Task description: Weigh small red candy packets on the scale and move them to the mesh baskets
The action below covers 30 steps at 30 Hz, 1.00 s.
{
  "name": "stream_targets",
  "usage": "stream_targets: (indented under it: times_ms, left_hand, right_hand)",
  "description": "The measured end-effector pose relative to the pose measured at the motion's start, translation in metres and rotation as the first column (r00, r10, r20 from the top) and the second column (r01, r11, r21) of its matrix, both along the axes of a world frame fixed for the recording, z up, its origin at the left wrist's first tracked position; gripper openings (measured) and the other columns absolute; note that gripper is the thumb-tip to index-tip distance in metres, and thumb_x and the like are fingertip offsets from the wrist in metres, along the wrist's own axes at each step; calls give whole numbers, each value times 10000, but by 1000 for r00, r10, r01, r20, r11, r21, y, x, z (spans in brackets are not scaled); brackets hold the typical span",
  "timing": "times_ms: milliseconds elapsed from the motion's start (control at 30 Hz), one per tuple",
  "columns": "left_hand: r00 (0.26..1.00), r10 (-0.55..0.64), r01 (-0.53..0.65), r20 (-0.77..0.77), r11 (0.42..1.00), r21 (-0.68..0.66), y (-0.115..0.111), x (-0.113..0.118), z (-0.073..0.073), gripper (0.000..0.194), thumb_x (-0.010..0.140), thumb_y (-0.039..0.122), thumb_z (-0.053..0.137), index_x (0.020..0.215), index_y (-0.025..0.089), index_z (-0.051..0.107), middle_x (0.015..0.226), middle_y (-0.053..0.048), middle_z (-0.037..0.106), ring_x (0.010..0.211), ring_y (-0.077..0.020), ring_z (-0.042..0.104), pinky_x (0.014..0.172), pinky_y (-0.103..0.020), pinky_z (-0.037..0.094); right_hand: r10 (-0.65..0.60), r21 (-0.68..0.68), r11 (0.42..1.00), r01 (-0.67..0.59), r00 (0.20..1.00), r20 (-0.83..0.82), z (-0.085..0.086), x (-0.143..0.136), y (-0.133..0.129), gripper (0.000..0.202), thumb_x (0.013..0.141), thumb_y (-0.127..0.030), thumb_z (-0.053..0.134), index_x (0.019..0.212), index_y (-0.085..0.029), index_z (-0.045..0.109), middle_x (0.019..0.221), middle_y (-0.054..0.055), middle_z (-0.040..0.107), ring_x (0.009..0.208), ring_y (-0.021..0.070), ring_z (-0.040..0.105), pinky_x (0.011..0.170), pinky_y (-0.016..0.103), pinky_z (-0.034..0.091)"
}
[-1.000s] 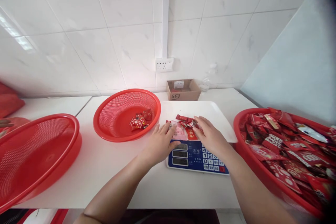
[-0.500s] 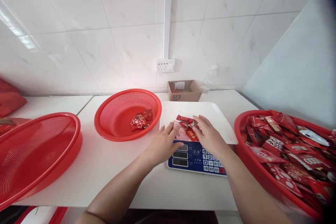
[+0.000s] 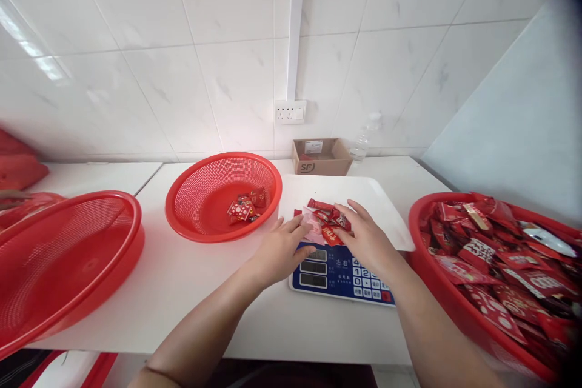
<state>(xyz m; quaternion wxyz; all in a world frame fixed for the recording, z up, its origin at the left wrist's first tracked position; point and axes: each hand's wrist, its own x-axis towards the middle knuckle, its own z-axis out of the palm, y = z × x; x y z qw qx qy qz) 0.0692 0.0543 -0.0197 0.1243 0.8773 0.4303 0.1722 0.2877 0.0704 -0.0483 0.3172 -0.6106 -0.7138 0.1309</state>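
A small heap of red and pink wrapped packets (image 3: 324,218) lies on the front part of the white weighing-scale plate (image 3: 373,206). My left hand (image 3: 284,248) rests at the heap's left side, its fingers stretched out against a pink packet (image 3: 313,227). On the right side, my right hand (image 3: 366,236) has its fingers apart, with thumb and fingertips touching the red packets. Below the heap is the scale's blue panel (image 3: 341,279), with three small displays and a keypad. My right hand and wrist hide some of the keys.
A red mesh basket (image 3: 182,230) with several packets stands left of the scale. Another red basket (image 3: 113,254) is farther left. At right, a red basket (image 3: 425,260) is full of packets. Behind the scale are a cardboard box (image 3: 330,167) and a clear plastic bottle (image 3: 361,142).
My right thumb and fingers have spread apart slightly around the red packets, showing more of them. My left hand stays nearly where it was. The view has shifted slightly.
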Motion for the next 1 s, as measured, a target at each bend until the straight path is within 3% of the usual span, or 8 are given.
stream_targets:
  times_ms: [233,367,500,633,733,867,1000]
  left_hand:
    - [999,3,-7,55,998,69,3,-8,-3,374,901,314,553,1259,207,527,1383,-122,507,1306,-278,432,1057,-500,371]
    - [962,85,-119,260,986,118,-1,-31,-4,319,925,328,503,1216,214,563,1289,-100,591,1208,-241,537,995,-415,455]
    - [899,194,-250,392,963,97,-17,-62,-2,248,929,329,485,1108,217,616,1099,-66,687,1036,-205,641,882,-340,524]
    - [878,307,-354,368,933,67,-35,-83,-4,226,919,344,495,1042,210,630,1013,-54,714,911,-197,682,758,-307,556]
    - [885,328,-364,331,930,51,-44,-88,-9,231,918,353,490,1021,204,633,991,-59,724,862,-195,694,645,-266,560]
    - [902,311,-344,300,937,64,-49,-84,-15,241,920,354,483,1027,205,639,1003,-61,725,906,-203,690,686,-274,565]
    - [923,267,-301,277,950,88,-50,-80,-17,269,932,361,456,1055,204,638,1015,-63,720,923,-193,686,730,-269,564]
  right_hand:
    - [-59,49,997,61,997,-46,0,12,-12,417,838,-396,523,1234,-272,562,1400,119,454,1122,292,593,792,438,585]
    - [-108,100,988,121,985,-131,1,25,-39,377,865,-450,504,1181,-261,589,1362,100,507,982,237,656,817,401,577]
    - [-210,174,954,246,957,-200,-10,43,-77,334,861,-475,500,1046,-231,633,1159,93,644,1023,254,634,851,408,554]
    - [-339,123,925,361,925,-169,-23,56,-104,349,844,-495,506,1013,-227,651,1056,87,689,964,262,655,837,416,554]
    - [-329,118,929,352,928,-176,-25,55,-110,331,840,-482,516,995,-226,658,1004,82,705,881,239,678,793,371,571]
    - [-280,146,941,305,945,-168,-21,44,-108,315,856,-461,500,990,-222,653,985,75,707,859,219,682,786,350,568]
    - [-242,249,937,245,969,-41,-10,44,-110,283,875,-428,487,989,-227,651,991,60,711,905,216,674,823,344,544]
